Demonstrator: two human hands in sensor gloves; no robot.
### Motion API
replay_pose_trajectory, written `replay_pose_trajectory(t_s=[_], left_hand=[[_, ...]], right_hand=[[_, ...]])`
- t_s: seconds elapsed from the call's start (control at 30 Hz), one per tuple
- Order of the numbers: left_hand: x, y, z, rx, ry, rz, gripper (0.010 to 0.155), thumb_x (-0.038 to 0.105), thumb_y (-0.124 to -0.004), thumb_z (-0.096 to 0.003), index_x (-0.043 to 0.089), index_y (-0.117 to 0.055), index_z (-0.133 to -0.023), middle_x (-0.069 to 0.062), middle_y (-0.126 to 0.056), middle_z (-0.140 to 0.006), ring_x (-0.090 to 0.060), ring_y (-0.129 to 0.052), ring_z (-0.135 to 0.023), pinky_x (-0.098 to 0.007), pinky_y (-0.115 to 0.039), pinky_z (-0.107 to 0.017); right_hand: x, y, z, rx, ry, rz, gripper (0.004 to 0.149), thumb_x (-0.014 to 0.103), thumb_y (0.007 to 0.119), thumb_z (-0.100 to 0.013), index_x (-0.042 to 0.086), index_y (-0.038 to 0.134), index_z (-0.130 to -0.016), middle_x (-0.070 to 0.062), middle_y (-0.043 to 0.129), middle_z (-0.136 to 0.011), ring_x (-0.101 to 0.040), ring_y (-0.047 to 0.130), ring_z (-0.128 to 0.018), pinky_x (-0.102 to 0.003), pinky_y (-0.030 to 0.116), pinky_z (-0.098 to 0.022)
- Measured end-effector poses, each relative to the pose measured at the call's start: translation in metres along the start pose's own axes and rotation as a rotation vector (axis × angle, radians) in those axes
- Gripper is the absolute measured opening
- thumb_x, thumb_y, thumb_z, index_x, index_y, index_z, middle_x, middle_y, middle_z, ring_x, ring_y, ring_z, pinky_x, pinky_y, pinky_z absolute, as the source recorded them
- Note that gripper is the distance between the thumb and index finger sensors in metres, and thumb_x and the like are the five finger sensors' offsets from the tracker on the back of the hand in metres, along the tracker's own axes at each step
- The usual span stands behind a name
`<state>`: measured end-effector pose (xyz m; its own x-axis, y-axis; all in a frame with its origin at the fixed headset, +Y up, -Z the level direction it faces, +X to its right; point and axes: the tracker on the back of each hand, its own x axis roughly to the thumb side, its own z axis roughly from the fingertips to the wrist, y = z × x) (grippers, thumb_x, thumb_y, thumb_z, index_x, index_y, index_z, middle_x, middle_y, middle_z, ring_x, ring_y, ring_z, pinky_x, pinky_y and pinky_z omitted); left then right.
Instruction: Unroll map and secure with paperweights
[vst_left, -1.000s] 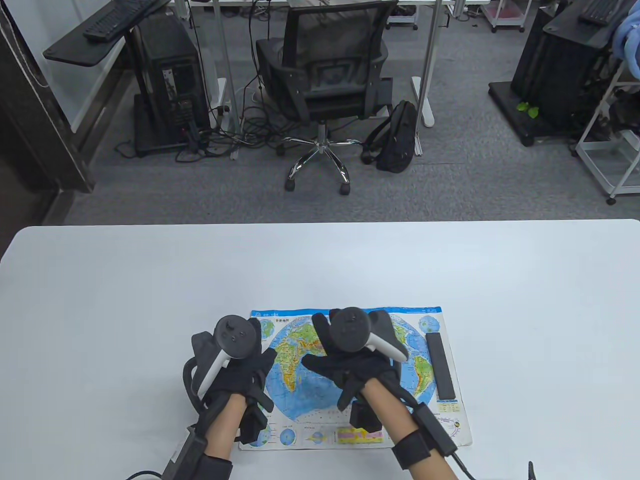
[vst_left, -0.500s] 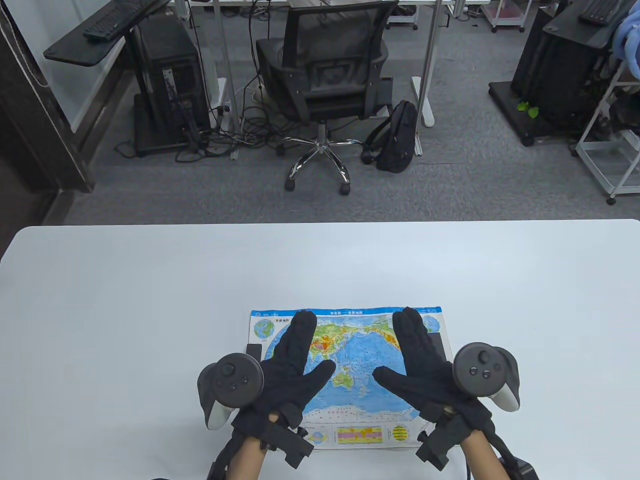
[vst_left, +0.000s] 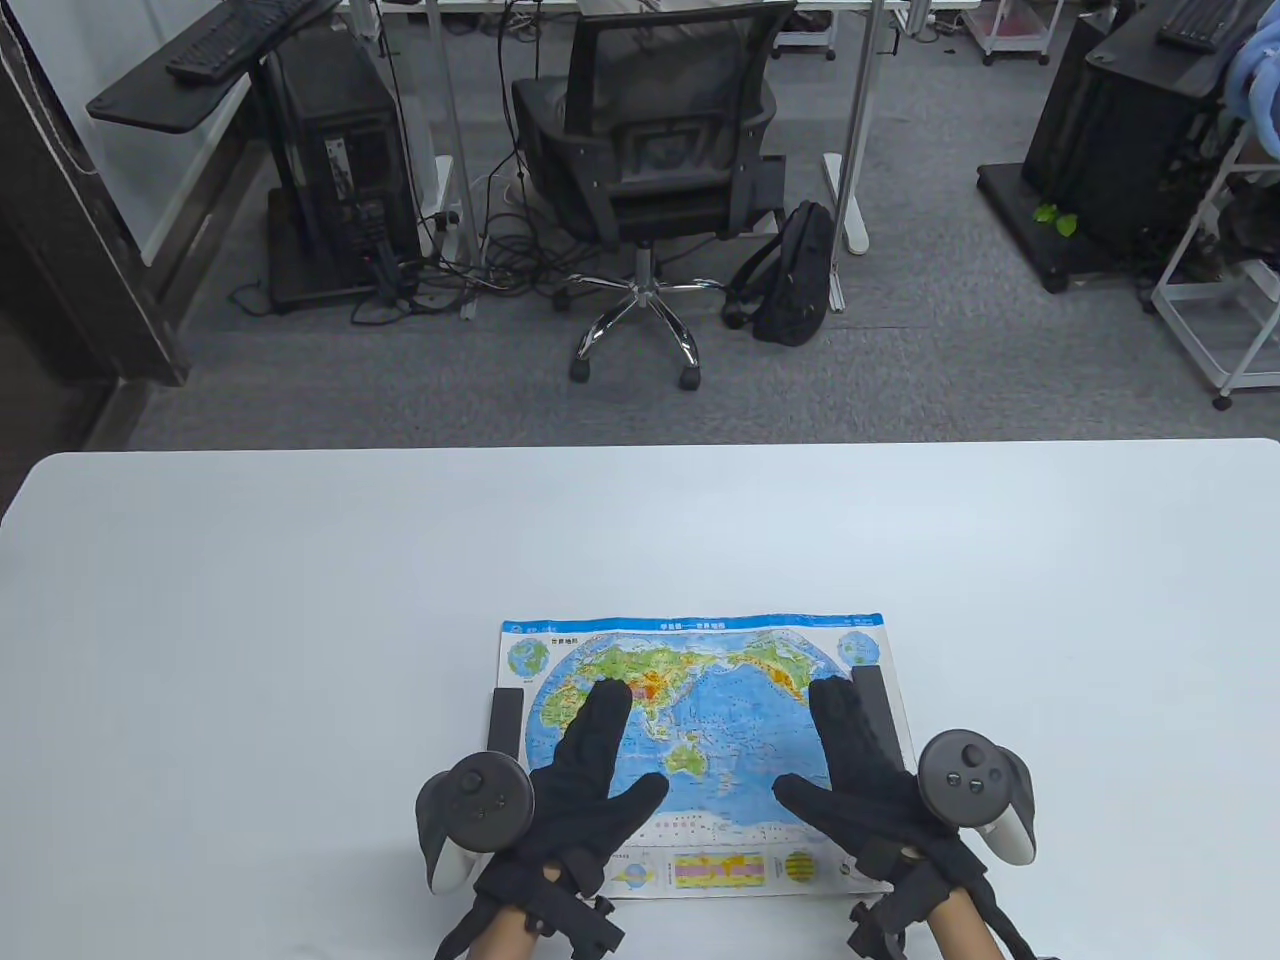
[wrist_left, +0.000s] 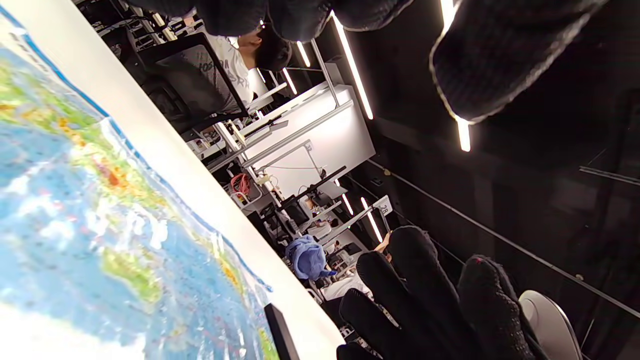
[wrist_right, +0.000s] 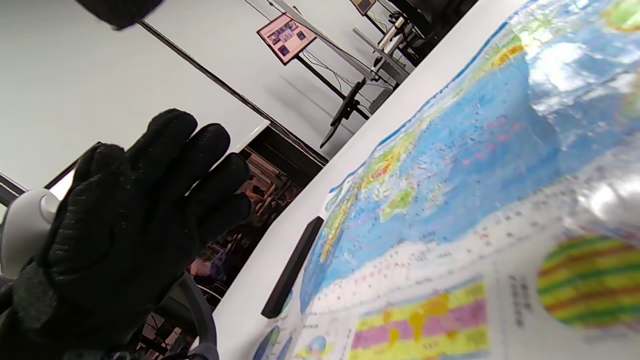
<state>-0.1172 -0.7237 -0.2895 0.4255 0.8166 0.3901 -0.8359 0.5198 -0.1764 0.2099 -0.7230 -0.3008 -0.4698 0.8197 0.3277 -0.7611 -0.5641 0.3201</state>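
Map (vst_left: 700, 720) flat on counter (vst_left: 300, 600); paperweights (vst_left: 505, 718) pin L/R edges vs. curl. Left hand (vst_left: 580, 780), right hand (vst_left: 860, 780) spread wide, empty.

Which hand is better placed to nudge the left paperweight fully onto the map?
Left. The left hand lies open just beside the left paperweight, which straddles the map edge. The right hand is across the map, by the right paperweight.
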Motion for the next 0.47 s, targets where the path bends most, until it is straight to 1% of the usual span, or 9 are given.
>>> replay_pose_trajectory(t_s=[0.1,0.27,0.47], left_hand=[[-0.0013,-0.0039,-0.0012,-0.018,0.008,-0.027,0.081,0.056,-0.074,-0.0505,0.025,-0.029,-0.111,-0.015,-0.034,-0.116,-0.044,-0.042,-0.102,-0.062,-0.046,-0.070],[-0.0002,-0.0076,-0.0018,-0.044,0.007,-0.021,0.082,0.056,-0.074,-0.0507,0.025,-0.029,-0.111,-0.016,-0.034,-0.116,-0.044,-0.042,-0.102,-0.062,-0.045,-0.070],[0.0001,-0.0077,-0.0014,-0.042,0.012,-0.019,0.081,0.056,-0.074,-0.0506,0.025,-0.029,-0.111,-0.015,-0.034,-0.116,-0.044,-0.042,-0.102,-0.062,-0.045,-0.070]], right_hand=[[-0.0006,0.0035,0.0000,0.009,0.002,0.005,0.083,0.054,0.069,-0.056,0.016,0.014,-0.106,-0.031,0.004,-0.106,-0.067,0.013,-0.086,-0.083,0.027,-0.050],[-0.0008,0.0032,0.0000,0.011,0.006,0.020,0.083,0.054,0.068,-0.056,0.016,0.014,-0.106,-0.031,0.003,-0.106,-0.067,0.012,-0.086,-0.083,0.027,-0.050],[-0.0019,0.0029,0.0010,0.009,0.014,0.023,0.083,0.054,0.069,-0.056,0.016,0.014,-0.106,-0.031,0.003,-0.106,-0.067,0.012,-0.086,-0.084,0.027,-0.050]])
